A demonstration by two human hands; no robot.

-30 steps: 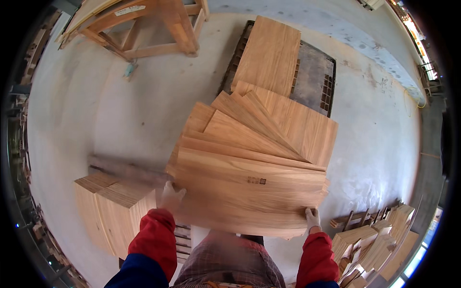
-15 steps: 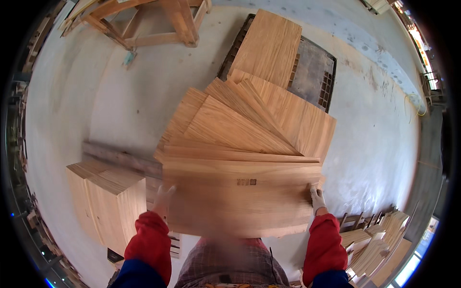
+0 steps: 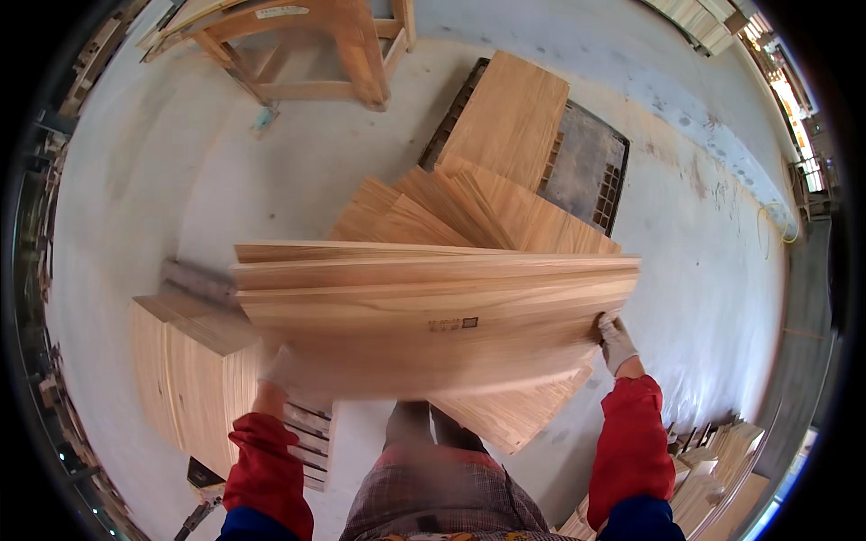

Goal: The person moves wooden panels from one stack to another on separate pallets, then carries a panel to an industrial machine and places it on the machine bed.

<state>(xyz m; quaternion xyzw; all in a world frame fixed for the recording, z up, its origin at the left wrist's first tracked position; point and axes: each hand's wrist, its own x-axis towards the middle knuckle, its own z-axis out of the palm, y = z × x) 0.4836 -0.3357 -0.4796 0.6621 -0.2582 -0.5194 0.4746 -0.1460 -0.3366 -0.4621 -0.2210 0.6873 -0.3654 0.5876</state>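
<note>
Several flat wooden boards (image 3: 379,347), lightly grained with a small dark stamp on the front one, are held together across my body. They are tilted, with their long upper edges showing. My right hand (image 3: 618,343), in a pale glove, grips the right end, fingers behind the edge. At the lower left end, my left hand (image 3: 278,368) is on the boards too, partly smeared by motion. Beyond the held boards lies a fan of overlapping boards (image 3: 541,215), and a corner of another board (image 3: 519,419) shows beneath them.
A board stack (image 3: 505,117) stands on a dark plastic pallet (image 3: 586,153) ahead. To the left is a tall board stack (image 3: 194,388) beside a slatted pallet (image 3: 308,442). A wooden trestle (image 3: 361,59) stands far left; loose timber (image 3: 722,469) lies at lower right.
The held boards have risen off the pile and spread wider in view, their upper edges now separated. Both hands moved apart with them, and the view shifted slightly.
</note>
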